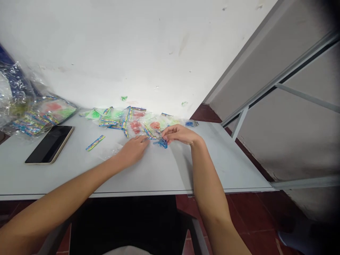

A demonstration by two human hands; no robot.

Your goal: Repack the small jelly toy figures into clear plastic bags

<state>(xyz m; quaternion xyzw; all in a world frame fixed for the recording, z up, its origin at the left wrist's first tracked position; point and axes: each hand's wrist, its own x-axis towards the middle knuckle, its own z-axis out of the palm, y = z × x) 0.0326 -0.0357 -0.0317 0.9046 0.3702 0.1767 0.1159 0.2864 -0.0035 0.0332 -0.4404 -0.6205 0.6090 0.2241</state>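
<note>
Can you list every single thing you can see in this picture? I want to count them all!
White table: one, white, under the things.
Phone: one, black with beige edge, left on the table.
Printed strip: one, multicoloured, loose on the table.
Plastic packets: many, clear with green and red inside, along the table's back.
Blue plastic piece: one, blue, by the right grip.
Crinkly plastic bag: at least one, clear, far left.
Green bits: two, green, on the wall.
Wall: one, white, behind the table.
Floor tiles: several, dark red, below the table.
Left grip: one, bare, at the packets' front edge.
Right grip: one, bare, above the blue piece.
</note>
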